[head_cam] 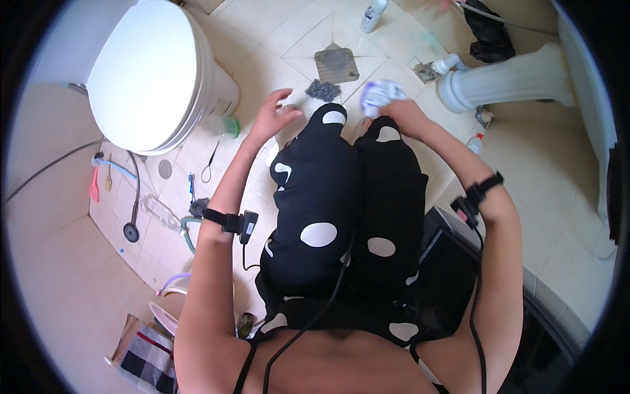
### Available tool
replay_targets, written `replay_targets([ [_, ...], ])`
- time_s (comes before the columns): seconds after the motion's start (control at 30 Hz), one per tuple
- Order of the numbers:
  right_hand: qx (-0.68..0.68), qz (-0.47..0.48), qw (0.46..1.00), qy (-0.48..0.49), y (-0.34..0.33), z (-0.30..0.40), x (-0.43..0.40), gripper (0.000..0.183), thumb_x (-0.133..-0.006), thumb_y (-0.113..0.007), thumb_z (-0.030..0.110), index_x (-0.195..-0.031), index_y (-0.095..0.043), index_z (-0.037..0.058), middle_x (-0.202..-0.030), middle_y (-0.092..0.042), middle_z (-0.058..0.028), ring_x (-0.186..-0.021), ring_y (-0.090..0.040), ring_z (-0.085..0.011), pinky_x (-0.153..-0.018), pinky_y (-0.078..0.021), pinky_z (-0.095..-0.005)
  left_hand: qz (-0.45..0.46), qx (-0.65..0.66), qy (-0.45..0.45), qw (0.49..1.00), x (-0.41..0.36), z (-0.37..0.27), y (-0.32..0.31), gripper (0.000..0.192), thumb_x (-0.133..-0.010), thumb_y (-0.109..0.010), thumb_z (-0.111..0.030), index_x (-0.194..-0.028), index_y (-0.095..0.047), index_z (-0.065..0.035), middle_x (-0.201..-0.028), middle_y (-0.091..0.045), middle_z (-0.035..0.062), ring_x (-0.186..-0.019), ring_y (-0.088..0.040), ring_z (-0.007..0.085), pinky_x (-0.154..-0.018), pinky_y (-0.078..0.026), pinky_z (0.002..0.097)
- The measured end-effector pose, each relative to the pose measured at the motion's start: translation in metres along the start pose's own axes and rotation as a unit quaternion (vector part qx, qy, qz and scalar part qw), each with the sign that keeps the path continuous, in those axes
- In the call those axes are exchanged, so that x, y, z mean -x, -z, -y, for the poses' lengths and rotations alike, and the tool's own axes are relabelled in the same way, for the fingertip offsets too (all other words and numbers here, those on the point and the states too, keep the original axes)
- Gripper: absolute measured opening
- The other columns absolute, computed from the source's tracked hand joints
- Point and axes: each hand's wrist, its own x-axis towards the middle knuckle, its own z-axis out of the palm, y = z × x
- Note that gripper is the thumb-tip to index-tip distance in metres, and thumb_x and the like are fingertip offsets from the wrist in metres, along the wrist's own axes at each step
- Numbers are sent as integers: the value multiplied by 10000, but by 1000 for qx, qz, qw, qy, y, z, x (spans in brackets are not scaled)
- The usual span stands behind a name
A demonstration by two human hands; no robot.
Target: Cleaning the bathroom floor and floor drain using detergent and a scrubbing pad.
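Observation:
My right hand, past my right knee, grips a white and purple package, blurred; its lower part is hidden behind my fingers and knee. My left hand is raised beside my left knee, fingers apart and holding nothing. Between the hands, a grey scouring pad lies on the tiled floor. Just beyond it is a square floor drain cover. A white spray can or bottle stands farther off.
On the left are a white lidded bucket, a green-rimmed container, a shower head, a toothbrush and a clear plastic bottle. A sink pedestal and a red-capped bottle are on the right.

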Motion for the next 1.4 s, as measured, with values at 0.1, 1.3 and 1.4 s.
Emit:
replay_targets([
  [0.1, -26, -76, 991, 104, 38, 12, -50, 182, -786, -550, 201, -908, -683, 172, -860, -652, -93, -879, -628, -244, -750, -496, -372, -23, -154, -143, 977, -24, -10, -12, 617, -708, -755, -189, -1249, -487, -63, -1249, -522, 154, -1159, -497, 328, -965, -410, 396],
  [1.3, -571, -151, 659, -466, -263, -92, 178, 337, -801, -654, 126, -1095, -536, 10, -947, -613, -47, -839, -575, -127, -723, -465, -251, -344, -167, 195, 903, 93, 34, 18, 532, -836, -650, -189, -1262, -390, -6, -1231, -429, 140, -1046, -466, 217, -891, -395, 339],
  [1.4, -621, -96, 743, -231, -174, -85, 106, 554, -726, -710, 41, -1209, -442, -1, -1090, -579, -87, -983, -569, -158, -859, -455, -281, -229, 44, 139, 963, 64, 32, 11, 487, -839, -600, -55, -1266, -366, -39, -1067, -565, 89, -903, -571, 173, -804, -473, 295],
])
